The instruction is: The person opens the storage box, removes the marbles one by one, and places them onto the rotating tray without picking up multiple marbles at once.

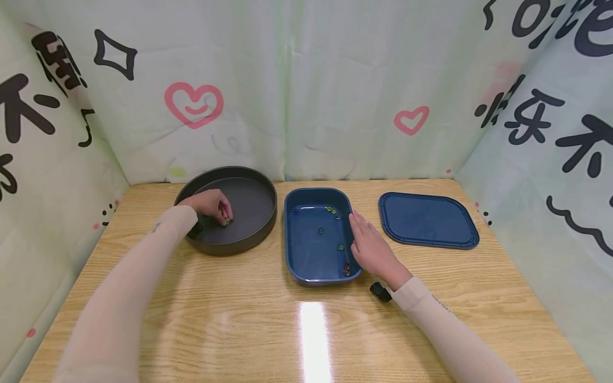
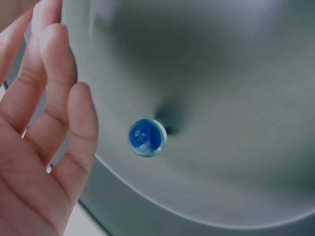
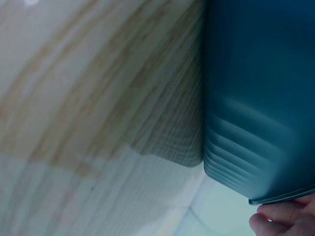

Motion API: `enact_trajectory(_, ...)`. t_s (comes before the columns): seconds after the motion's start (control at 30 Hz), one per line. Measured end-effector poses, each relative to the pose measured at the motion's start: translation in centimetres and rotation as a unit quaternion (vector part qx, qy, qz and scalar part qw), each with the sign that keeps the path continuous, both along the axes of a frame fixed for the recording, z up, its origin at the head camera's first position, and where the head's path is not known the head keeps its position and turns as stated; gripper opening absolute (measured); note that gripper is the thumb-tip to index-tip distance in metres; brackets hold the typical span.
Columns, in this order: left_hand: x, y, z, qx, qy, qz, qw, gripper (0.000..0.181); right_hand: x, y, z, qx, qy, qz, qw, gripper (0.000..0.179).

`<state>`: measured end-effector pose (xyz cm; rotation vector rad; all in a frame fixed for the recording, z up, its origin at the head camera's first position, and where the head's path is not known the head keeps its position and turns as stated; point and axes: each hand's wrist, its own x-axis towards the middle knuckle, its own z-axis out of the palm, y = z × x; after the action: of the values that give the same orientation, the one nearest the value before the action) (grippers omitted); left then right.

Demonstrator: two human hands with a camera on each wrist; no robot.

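My left hand reaches into a round dark pan, thumb and fingers pinching a greenish marble just above its floor. In the left wrist view the fingertips at the pinch are out of sight, while a blue marble lies on the pan floor beside the curved fingers. With straight fingers, my right hand rests against the right rim of a deep blue rectangular box. Several glass marbles lie inside the box, among them a green marble and brownish marbles in the near right corner.
A flat blue lid lies on the wooden table to the right of the box. Printed curtains hang behind the table and along both sides. A gap of bare wood separates the pan and the box.
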<state>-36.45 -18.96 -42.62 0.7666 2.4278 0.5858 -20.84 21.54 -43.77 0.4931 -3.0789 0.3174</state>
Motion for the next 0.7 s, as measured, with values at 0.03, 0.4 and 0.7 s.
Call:
enact_trajectory(0.03,0.0,0.0,0.1,0.006,0.007,0.004,1.0,0.01,0.0,0.0,0.0,0.001,0.0,0.0,1.0,0.06)
enact_trajectory(0.4,0.3,0.2,1.1,0.086,0.066,0.082,0.9907,0.01,-0.1,0.0,0.1,0.007,-0.012,0.0,0.9999,0.06)
enact_trajectory(0.7,1.4,1.1,2.2,0.144,0.128,0.139,0.9712,0.013,0.1,0.0,0.1,0.004,-0.005,0.002,1.0,0.059)
